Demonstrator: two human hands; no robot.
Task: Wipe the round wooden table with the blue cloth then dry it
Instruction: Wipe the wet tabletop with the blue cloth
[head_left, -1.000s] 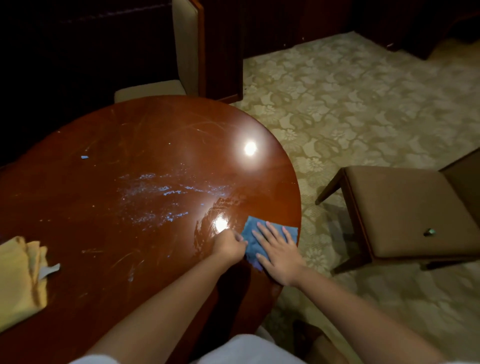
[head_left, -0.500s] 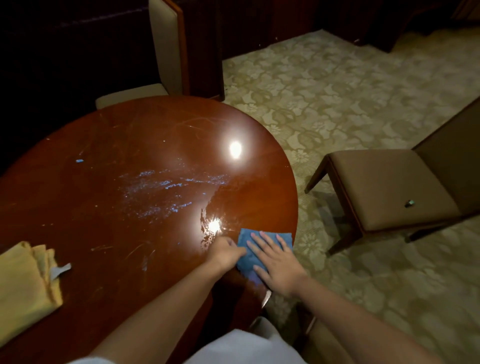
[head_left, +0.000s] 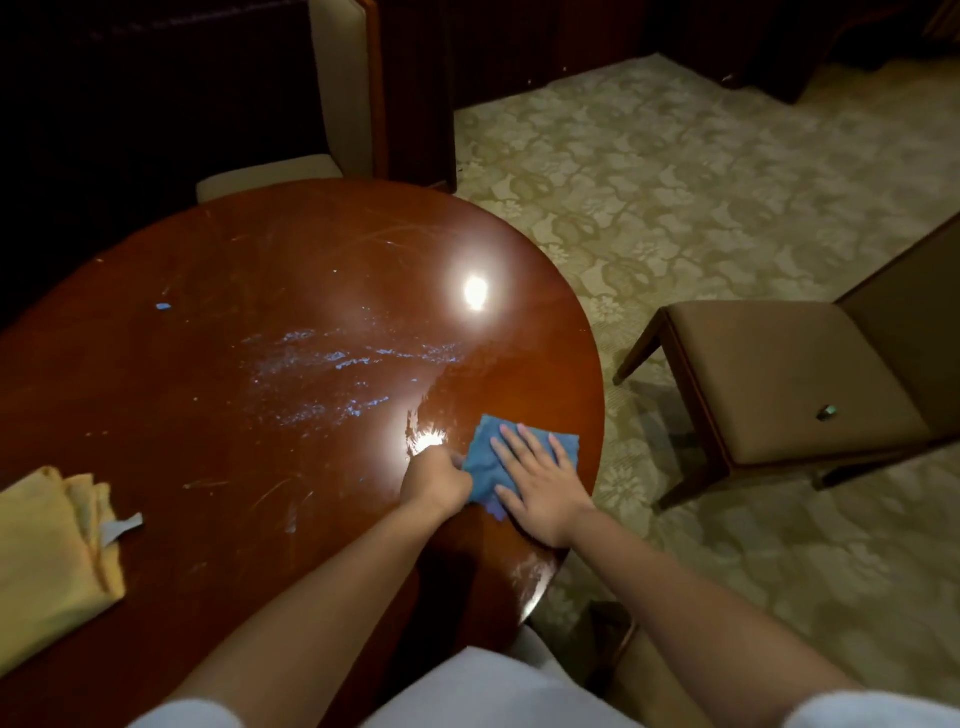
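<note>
the right hand (head_left: 540, 483) lies flat with fingers straight and spread, pressing the blue cloth (head_left: 485, 457) onto the desk (head_left: 218, 415). the left hand (head_left: 434, 475) is curled at the cloth's 9 o'clock edge, pinching it. the cloth sits near the desk rim at about 4 o'clock of the round top. smeared bluish-white streaks (head_left: 332, 374) lie toward the middle, at 10 o'clock from the hands, and a small blue fleck (head_left: 164, 306) sits farther out. this looks like the wiping step, barely begun: the next move likely calls for sweeping the cloth across those streaks. a folded yellow cloth (head_left: 47, 551) waits at the 8 o'clock edge, probably for drying; its small tag shows no readable writing. a brown chair (head_left: 779, 379) stands at 3 o'clock.
</note>
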